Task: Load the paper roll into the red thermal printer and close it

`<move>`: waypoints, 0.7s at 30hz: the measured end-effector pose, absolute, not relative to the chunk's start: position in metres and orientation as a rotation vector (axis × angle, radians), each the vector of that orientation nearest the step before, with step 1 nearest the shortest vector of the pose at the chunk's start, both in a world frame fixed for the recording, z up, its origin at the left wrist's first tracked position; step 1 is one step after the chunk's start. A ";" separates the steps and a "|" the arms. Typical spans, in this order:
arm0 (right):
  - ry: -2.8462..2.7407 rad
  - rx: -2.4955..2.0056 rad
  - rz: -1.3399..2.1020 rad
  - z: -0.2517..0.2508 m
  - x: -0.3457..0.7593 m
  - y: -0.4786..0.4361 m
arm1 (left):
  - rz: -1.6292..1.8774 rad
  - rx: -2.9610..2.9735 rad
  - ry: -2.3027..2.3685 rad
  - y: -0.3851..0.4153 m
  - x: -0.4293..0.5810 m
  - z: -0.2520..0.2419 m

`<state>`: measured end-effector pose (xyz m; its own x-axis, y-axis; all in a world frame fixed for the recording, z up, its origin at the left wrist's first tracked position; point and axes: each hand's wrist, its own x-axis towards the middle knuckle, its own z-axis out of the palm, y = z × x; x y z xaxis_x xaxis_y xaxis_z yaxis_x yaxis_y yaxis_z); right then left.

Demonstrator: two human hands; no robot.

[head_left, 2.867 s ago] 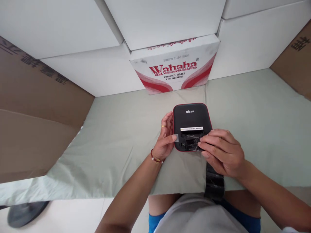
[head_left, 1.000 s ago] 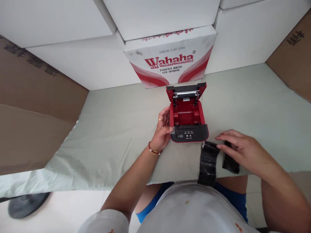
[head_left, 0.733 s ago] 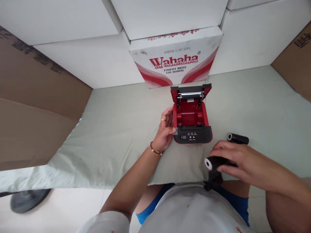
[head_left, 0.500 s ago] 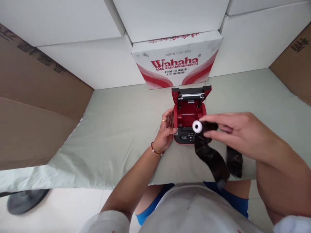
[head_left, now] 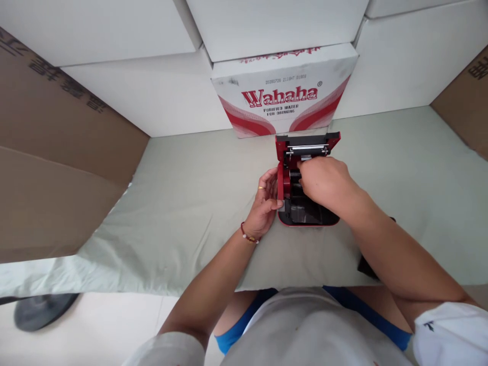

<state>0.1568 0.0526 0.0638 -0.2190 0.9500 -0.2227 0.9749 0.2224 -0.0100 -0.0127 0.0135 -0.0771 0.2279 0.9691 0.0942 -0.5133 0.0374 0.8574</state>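
Note:
A small red and black printer (head_left: 281, 183) stands on the cloth with its lid (head_left: 308, 137) raised. My left hand (head_left: 265, 208) grips its left side, thumb on the front corner and fingers along the outer wall. Over the open compartment is my right hand (head_left: 328, 183), knuckles up, its fingertips hidden inside. A roll of black film (head_left: 295, 178) lies under those fingers in the compartment, partly covered by the hand. The roll's loose strip (head_left: 307, 211) spreads across the printer's black front panel.
A white and red Wahaha water carton (head_left: 285, 101) leans behind the printer, against stacked white boxes (head_left: 133, 91). Brown cardboard (head_left: 68, 152) walls the left side. Another black piece (head_left: 366, 265) lies on the green cloth (head_left: 190, 203), partly under my right forearm.
My right hand has carried the black roll forward and left, down into the printer's compartment. Its dangling strip now lies over the front panel. My left hand keeps its hold on the printer.

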 end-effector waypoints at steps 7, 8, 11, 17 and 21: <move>2.571 1.846 -0.170 0.052 0.173 0.039 | 1.256 0.990 0.591 0.015 -0.014 -0.080; 2.692 1.832 -0.183 0.053 0.180 0.030 | 1.257 1.003 0.590 0.015 -0.014 -0.079; 3.117 1.745 -0.244 0.051 0.201 -0.008 | 1.267 1.026 0.590 0.014 -0.014 -0.077; 3.364 1.685 -0.127 0.019 0.220 -0.072 | 1.366 1.192 0.691 0.008 -0.013 -0.077; 3.405 1.691 -0.139 0.003 0.222 -0.078 | 1.636 1.761 0.901 -0.007 -0.017 -0.071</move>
